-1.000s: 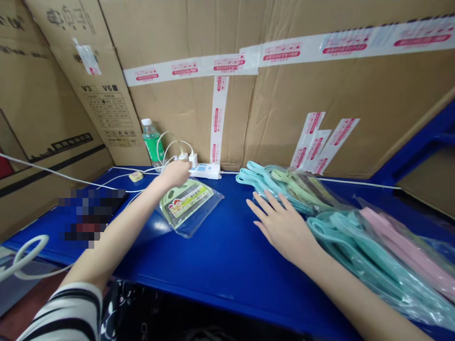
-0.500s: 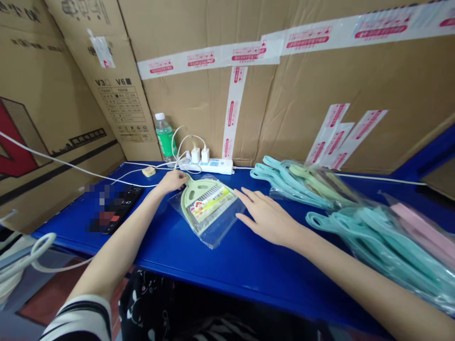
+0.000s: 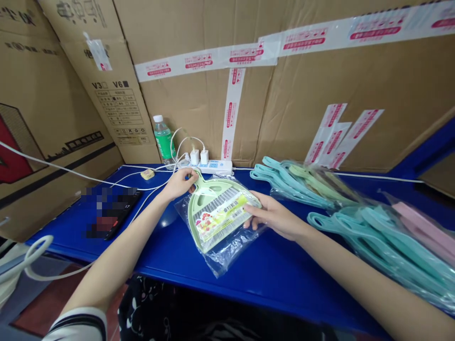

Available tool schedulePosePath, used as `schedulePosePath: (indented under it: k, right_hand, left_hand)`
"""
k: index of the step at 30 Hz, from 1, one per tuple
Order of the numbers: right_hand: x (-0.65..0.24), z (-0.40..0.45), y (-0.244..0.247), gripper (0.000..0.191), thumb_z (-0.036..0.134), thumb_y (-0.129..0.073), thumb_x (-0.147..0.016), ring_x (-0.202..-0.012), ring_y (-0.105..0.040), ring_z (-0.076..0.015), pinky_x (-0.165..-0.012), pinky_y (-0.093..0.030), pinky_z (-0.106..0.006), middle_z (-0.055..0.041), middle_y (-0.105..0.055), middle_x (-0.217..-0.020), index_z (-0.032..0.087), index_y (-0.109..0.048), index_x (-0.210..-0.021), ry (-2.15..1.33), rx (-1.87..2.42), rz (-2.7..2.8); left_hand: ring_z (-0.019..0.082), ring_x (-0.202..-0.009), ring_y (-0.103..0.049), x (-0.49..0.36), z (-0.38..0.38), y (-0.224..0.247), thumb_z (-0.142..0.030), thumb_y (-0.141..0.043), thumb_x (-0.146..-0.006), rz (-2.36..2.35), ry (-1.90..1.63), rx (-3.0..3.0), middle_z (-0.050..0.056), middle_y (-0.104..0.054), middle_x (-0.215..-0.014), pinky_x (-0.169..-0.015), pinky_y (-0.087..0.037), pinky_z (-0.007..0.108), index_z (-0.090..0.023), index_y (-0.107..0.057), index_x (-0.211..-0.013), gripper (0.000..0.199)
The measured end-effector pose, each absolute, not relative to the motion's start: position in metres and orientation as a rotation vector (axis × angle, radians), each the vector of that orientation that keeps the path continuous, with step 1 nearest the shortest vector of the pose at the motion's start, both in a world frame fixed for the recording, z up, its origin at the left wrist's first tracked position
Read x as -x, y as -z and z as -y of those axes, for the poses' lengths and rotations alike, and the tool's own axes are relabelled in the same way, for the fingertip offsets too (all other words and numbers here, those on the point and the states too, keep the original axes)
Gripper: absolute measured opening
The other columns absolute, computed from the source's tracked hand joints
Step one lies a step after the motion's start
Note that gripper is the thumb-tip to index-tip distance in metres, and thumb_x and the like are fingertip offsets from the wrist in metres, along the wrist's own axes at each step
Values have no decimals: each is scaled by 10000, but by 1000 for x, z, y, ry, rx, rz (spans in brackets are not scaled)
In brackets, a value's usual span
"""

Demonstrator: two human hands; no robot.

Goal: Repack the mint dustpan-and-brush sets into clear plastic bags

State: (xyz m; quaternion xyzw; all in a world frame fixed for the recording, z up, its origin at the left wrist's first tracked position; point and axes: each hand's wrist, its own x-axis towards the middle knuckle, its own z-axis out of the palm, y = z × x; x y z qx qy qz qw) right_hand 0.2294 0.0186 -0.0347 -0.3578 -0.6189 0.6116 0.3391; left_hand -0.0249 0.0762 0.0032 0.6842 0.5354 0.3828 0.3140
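A pale green plastic dustpan (image 3: pixel 213 210) sits in a clear plastic bag (image 3: pixel 227 258), with a brush and a printed label card (image 3: pixel 222 216) over it. My left hand (image 3: pixel 178 183) grips the dustpan's handle through the bag at the far end. My right hand (image 3: pixel 270 215) holds the pack's right edge, fingers curled around it. The pack is tilted, its lower edge near the blue table (image 3: pixel 249 279).
A white power strip (image 3: pixel 215 166) with chargers, a green water bottle (image 3: pixel 163 140) and white cables lie at the back. A pixelated phone (image 3: pixel 113 213) lies to the left. Bagged teal hoop-handled items (image 3: pixel 295 182) and pink ones (image 3: pixel 423 232) lie to the right, before cardboard cartons.
The bagged dustpan has been picked up between both hands and turned, and now sits nearer me. My left hand has closed on its handle, and my right hand has moved onto its edge.
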Motion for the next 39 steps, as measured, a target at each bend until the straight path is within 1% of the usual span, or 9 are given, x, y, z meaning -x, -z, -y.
schedulePosePath:
  k: [3,6,10,16,24,27,30,33,39]
  right_hand:
    - [-232,-23,40,481,419,-771,-720,-584,-653,-105,-506,-503,-194,-20,-708,-806,180,-565,-1084,-1677,888,1511]
    - [-235,-28,44,457,353,-796,-704,-567,-641,-98,-513,-502,-196,7,-694,-752,193,-584,-1076,-1752,855,1472]
    - [-236,-30,40,435,225,-743,-731,-551,-612,-88,-539,-511,-213,26,-672,-744,208,-570,-1130,-1797,880,1414]
    - [-227,-39,30,377,104,-608,-718,-524,-562,-109,-507,-470,-257,30,-603,-698,203,-561,-1078,-1449,1141,1477]
    - [-200,-50,34,137,171,-558,-772,-574,-439,-128,-510,-366,-238,73,-401,-632,241,-452,-823,-1020,1187,1486]
    - [-195,-46,31,78,225,-570,-825,-546,-443,-117,-490,-355,-230,59,-450,-625,224,-502,-788,-1064,1212,1556]
    - [-190,-47,29,224,355,-549,-890,-423,-428,-100,-379,-296,-228,14,-533,-591,189,-559,-741,-1272,1277,1640]
    - [-181,-51,27,292,419,-513,-927,-383,-420,-76,-336,-273,-206,1,-557,-621,187,-539,-751,-1390,1289,1645]
    - [-177,-60,29,134,198,-441,-949,-478,-502,-74,-406,-363,-179,-8,-594,-720,185,-528,-848,-1307,1307,1690]
  left_hand:
    - [69,-475,-545,22,-77,-1,-238,-683,-732,-1375,-1130,-1797,-61,-547,-624,-465,-465,184,-179,-448,-625,265]
    - [79,-446,-541,22,-77,-2,-286,-757,-670,-1223,-1216,-1686,-83,-546,-612,-414,-446,180,-200,-445,-736,330]
    - [71,-351,-486,29,-72,-13,-324,-768,-693,-1126,-987,-1561,-58,-553,-508,-353,-379,163,-158,-564,-793,282]
    - [57,-291,-442,48,-65,-38,-236,-653,-798,-1190,-1170,-1501,-32,-547,-469,-314,-330,143,-135,-597,-689,159]
    - [59,-255,-410,59,-62,-50,-105,-493,-818,-1398,-1434,-1380,-37,-509,-451,-276,-324,139,-151,-511,-585,238]
    - [57,-253,-409,63,-64,-50,-112,-519,-794,-1452,-1477,-1371,-49,-495,-454,-272,-318,133,-155,-502,-585,215]
    - [55,-254,-409,65,-66,-49,-118,-527,-799,-1451,-1500,-1353,-59,-479,-452,-274,-325,131,-157,-502,-584,221]
    - [56,-249,-399,62,-66,-48,-109,-509,-814,-1440,-1496,-1343,-57,-474,-442,-271,-319,133,-157,-504,-577,242]
    - [60,-249,-395,57,-65,-48,-93,-492,-814,-1453,-1462,-1384,-44,-499,-441,-271,-309,142,-155,-508,-570,253]
